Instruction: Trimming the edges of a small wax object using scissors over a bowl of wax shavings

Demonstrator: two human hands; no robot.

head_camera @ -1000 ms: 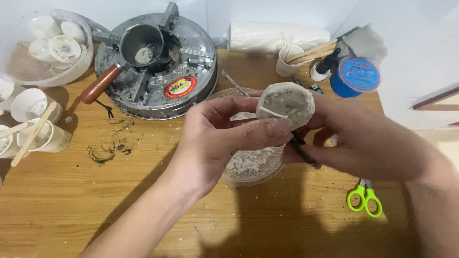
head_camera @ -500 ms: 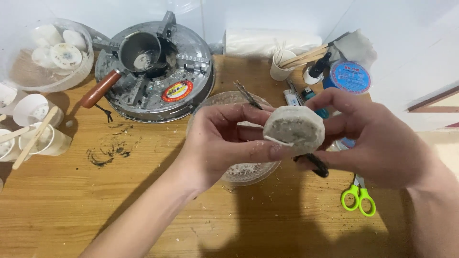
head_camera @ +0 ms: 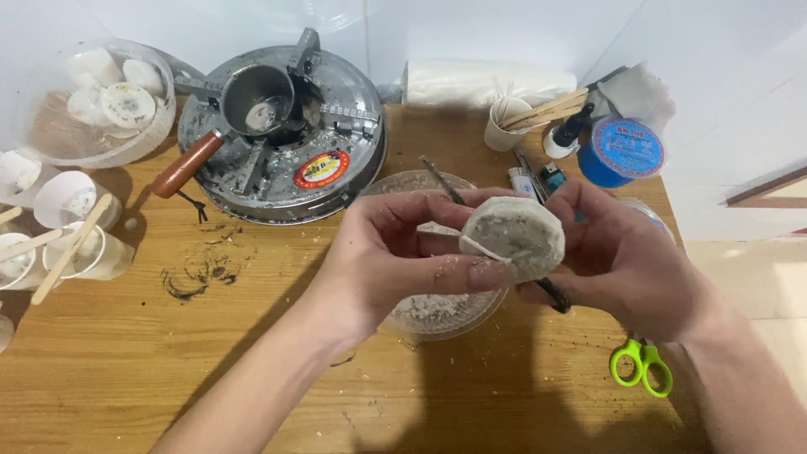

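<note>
Round off-white wax block (head_camera: 514, 235) is gripped between both hands above the wooden surface (head_camera: 168, 370). Left hand (head_camera: 395, 256) fingers (head_camera: 471, 273) are closed on its near edge, thumb under. Right hand (head_camera: 626, 256) fingers are curled around its far side, also pinning a thin dark tool (head_camera: 551, 292). Clear glass bowl (head_camera: 437, 311) of crumbs sits directly below the fingers; green-handled scissors (head_camera: 641, 367) lie right of them.

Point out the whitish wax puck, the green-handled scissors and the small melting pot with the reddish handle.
whitish wax puck (head_camera: 514, 235), head view, on its flat speckled face.
green-handled scissors (head_camera: 641, 366), head view, between the finger loops.
small melting pot (head_camera: 256, 98), head view, on its metal rim.
</note>
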